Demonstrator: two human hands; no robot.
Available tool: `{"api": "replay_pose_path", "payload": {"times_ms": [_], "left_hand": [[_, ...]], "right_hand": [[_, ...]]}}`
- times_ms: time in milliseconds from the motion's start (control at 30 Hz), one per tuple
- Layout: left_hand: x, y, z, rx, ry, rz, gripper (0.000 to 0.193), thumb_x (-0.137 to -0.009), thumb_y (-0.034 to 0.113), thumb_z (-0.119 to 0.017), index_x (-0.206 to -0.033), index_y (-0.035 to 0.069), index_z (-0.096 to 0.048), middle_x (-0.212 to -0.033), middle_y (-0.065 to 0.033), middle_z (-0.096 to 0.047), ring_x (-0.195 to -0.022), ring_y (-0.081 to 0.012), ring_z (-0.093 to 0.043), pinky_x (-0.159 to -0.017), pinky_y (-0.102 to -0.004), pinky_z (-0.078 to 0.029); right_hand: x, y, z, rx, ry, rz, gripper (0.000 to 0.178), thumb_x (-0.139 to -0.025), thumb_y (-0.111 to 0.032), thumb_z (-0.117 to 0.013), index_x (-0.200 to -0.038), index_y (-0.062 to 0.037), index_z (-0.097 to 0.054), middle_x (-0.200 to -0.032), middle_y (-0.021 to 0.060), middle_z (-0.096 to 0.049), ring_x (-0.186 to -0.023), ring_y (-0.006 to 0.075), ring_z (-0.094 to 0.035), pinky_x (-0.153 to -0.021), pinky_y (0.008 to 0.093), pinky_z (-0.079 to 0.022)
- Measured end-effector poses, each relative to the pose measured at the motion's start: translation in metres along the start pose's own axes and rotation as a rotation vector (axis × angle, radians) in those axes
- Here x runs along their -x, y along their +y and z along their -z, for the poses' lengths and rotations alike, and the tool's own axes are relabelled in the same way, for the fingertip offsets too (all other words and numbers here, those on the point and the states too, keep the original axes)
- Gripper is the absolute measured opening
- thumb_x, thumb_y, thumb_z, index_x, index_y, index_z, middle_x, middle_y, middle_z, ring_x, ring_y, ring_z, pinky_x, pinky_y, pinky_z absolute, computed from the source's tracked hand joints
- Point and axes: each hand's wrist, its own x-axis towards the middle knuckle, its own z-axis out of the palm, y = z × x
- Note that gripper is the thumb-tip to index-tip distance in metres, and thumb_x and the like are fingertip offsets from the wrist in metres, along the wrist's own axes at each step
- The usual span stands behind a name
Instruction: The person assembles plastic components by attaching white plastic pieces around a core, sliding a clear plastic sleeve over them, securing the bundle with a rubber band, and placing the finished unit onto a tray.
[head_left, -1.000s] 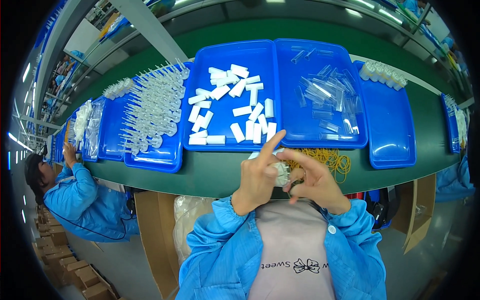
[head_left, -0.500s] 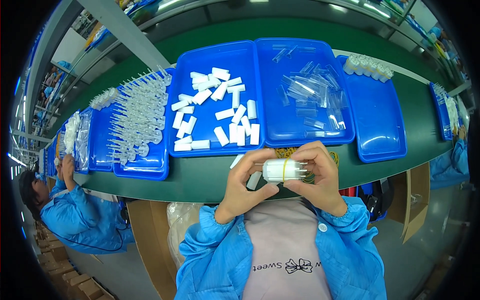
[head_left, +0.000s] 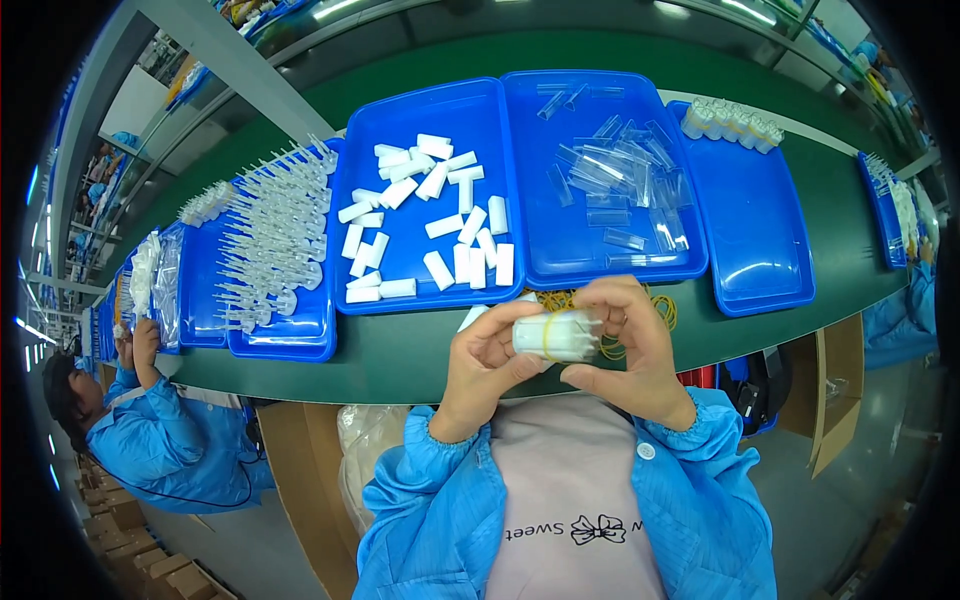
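A bundle of white and clear tubes (head_left: 553,337) with a yellow rubber band around it lies sideways in front of my chest, slightly blurred. My left hand (head_left: 486,352) grips its left end between thumb and fingers. Thin prongs stick out of the bundle's right end. Around that end, my right hand (head_left: 640,342) is held with thumb and fingers apart, not closed on the bundle. Behind my hands, yellow rubber bands (head_left: 660,313) lie on the green table, and a white block (head_left: 472,317) lies beside my left fingers.
Blue trays hold white blocks (head_left: 437,226), clear tubes (head_left: 600,175), and pale thin-stemmed parts (head_left: 270,240). Banded bundles (head_left: 735,126) stand at the far end of the right-hand tray (head_left: 755,220). A co-worker in blue (head_left: 175,440) sits at the left; cardboard boxes (head_left: 305,470) stand below the table edge.
My right fingers have opened away from the bundle's right end. The bundle has shifted slightly left in my left hand, and its prongs are now blurred.
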Motion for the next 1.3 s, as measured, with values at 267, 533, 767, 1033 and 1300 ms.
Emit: {"api": "replay_pose_path", "payload": {"times_ms": [267,533,767,1033,1300], "left_hand": [[0.004,-0.011,-0.006,-0.008,0.030,-0.113,0.048,-0.081,0.002,-0.070,-0.124,-0.001,-0.047,-0.119,-0.0140,-0.056,-0.109,-0.0206,-0.058,-0.092,-0.0318,-0.048],[0.004,-0.022,-0.007,0.043,0.048,-0.099,0.052,-0.082,0.007,-0.071,-0.126,-0.001,-0.045,-0.123,-0.0128,-0.053,-0.115,-0.0213,-0.053,-0.098,-0.0345,-0.043],[0.003,-0.022,-0.010,0.066,0.072,-0.080,0.053,-0.083,0.011,-0.071,-0.128,0.000,-0.045,-0.123,-0.0121,-0.053,-0.115,-0.0205,-0.053,-0.098,-0.0339,-0.043],[0.007,-0.007,-0.005,0.128,-0.037,0.149,0.063,-0.086,0.040,-0.066,-0.131,0.001,-0.044,-0.123,-0.0099,-0.056,-0.111,-0.0176,-0.056,-0.094,-0.0319,-0.045],[0.009,-0.012,-0.004,0.002,-0.021,0.116,0.060,-0.086,0.042,-0.065,-0.127,0.000,-0.050,-0.118,-0.0072,-0.058,-0.109,-0.0153,-0.055,-0.094,-0.0303,-0.042]], "right_hand": [[0.002,0.012,-0.014,-0.053,0.033,-0.064,0.054,-0.065,-0.014,-0.083,-0.112,-0.0040,-0.058,-0.104,0.0087,-0.058,-0.094,0.0193,-0.059,-0.076,0.0297,-0.049],[0.000,0.006,-0.012,0.174,0.080,0.094,0.045,-0.066,-0.012,-0.082,-0.105,-0.0031,-0.060,-0.101,0.0114,-0.061,-0.090,0.0221,-0.062,-0.072,0.0306,-0.050],[-0.003,0.005,-0.010,0.176,0.084,0.095,0.043,-0.068,-0.012,-0.081,-0.105,-0.0037,-0.061,-0.100,0.0107,-0.061,-0.089,0.0209,-0.061,-0.072,0.0296,-0.049],[-0.012,-0.008,0.012,-0.180,-0.199,-0.161,0.065,-0.065,-0.016,-0.084,-0.122,-0.0052,-0.055,-0.118,0.0082,-0.052,-0.098,0.0135,-0.054,-0.077,0.0260,-0.048],[-0.008,0.000,0.014,-0.070,-0.239,-0.035,0.056,-0.067,-0.018,-0.083,-0.116,-0.0049,-0.058,-0.112,0.0078,-0.055,-0.098,0.0147,-0.056,-0.078,0.0253,-0.047]]}}
